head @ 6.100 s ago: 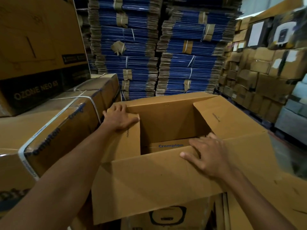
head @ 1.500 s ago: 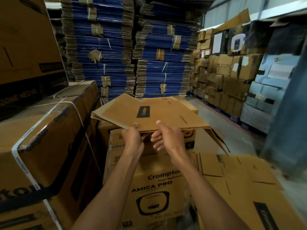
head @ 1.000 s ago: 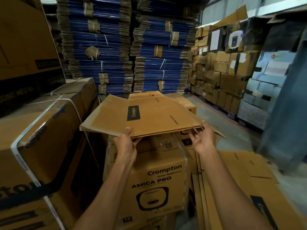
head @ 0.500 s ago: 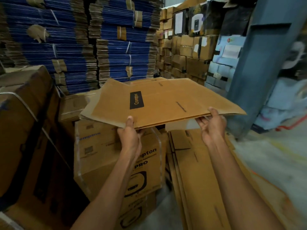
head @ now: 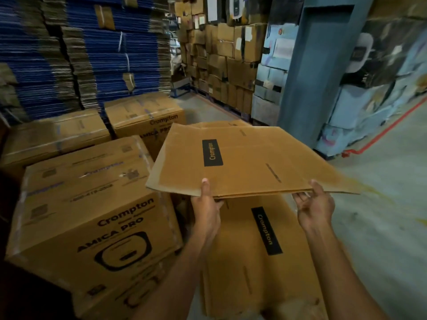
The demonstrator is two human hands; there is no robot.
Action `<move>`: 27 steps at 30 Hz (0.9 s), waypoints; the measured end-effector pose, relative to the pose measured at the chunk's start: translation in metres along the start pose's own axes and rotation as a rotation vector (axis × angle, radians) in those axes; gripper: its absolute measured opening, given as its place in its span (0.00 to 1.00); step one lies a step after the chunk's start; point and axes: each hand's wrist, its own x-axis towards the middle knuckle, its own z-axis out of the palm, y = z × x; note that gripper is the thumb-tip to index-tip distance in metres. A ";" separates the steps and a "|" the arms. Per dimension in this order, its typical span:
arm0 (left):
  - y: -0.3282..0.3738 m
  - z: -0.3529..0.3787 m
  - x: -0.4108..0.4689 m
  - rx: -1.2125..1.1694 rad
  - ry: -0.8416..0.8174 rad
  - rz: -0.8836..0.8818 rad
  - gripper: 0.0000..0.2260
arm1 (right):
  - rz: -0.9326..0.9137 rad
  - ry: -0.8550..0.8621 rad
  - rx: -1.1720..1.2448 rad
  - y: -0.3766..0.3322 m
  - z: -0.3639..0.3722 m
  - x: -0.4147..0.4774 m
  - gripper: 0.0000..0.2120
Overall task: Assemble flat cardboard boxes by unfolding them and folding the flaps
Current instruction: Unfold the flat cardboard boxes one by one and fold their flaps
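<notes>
Flat brown cardboard box (head: 242, 158) with black label held level above the floor stack (head: 261, 255). Left hand (head: 206, 209) pinches near edge, thumb on top; right hand (head: 315, 204) curls under near edge. Judged light, stiff, floppy at flaps; grip opposite creases to unfold

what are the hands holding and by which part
The flat cardboard box, by its near edge: left hand pinching left of centre, right hand further right.

Head-worn view, forward and downward
</notes>
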 end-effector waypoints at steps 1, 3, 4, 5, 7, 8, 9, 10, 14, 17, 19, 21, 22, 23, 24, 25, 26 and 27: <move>-0.018 0.005 -0.001 0.006 0.020 -0.032 0.17 | 0.023 0.012 -0.022 -0.003 -0.015 0.014 0.18; -0.054 0.011 -0.001 0.013 0.067 -0.093 0.16 | 0.059 0.048 -0.077 -0.006 -0.043 0.042 0.22; -0.072 0.011 -0.001 0.021 0.093 -0.111 0.14 | 0.073 0.060 -0.102 -0.007 -0.055 0.053 0.23; -0.089 0.009 -0.002 0.025 0.116 -0.127 0.12 | 0.090 0.068 -0.131 -0.006 -0.067 0.063 0.23; -0.123 0.002 -0.003 0.048 0.154 -0.155 0.13 | 0.133 0.102 -0.191 0.002 -0.095 0.078 0.21; -0.138 -0.002 -0.004 0.075 0.168 -0.170 0.15 | 0.166 0.119 -0.204 0.008 -0.110 0.083 0.20; -0.152 -0.007 -0.003 0.096 0.183 -0.187 0.17 | 0.197 0.134 -0.213 0.015 -0.126 0.088 0.19; -0.166 -0.012 -0.002 0.105 0.201 -0.208 0.18 | 0.222 0.152 -0.226 0.022 -0.140 0.092 0.18; -0.209 -0.039 0.000 0.093 0.296 -0.304 0.20 | 0.318 0.214 -0.310 0.051 -0.185 0.101 0.08; -0.233 -0.063 -0.010 0.056 0.353 -0.378 0.16 | 0.375 0.256 -0.367 0.070 -0.219 0.100 0.08; -0.249 -0.077 -0.016 0.024 0.391 -0.457 0.11 | 0.403 0.297 -0.439 0.080 -0.241 0.101 0.07; -0.264 -0.092 -0.022 0.021 0.434 -0.521 0.12 | 0.427 0.341 -0.492 0.088 -0.257 0.100 0.05; -0.271 -0.100 -0.024 0.022 0.466 -0.544 0.14 | 0.446 0.365 -0.519 0.091 -0.264 0.101 0.04; -0.277 -0.107 -0.026 0.014 0.502 -0.562 0.16 | 0.474 0.384 -0.549 0.095 -0.269 0.100 0.03; -0.283 -0.113 -0.029 0.010 0.540 -0.574 0.17 | 0.505 0.408 -0.573 0.098 -0.275 0.099 0.03; -0.287 -0.118 -0.031 0.009 0.578 -0.589 0.18 | 0.531 0.431 -0.591 0.102 -0.279 0.098 0.03; -0.290 -0.123 -0.033 0.010 0.608 -0.605 0.18 | 0.544 0.452 -0.597 0.106 -0.283 0.097 0.04; -0.293 -0.126 -0.034 0.007 0.625 -0.621 0.18 | 0.554 0.469 -0.597 0.109 -0.285 0.096 0.06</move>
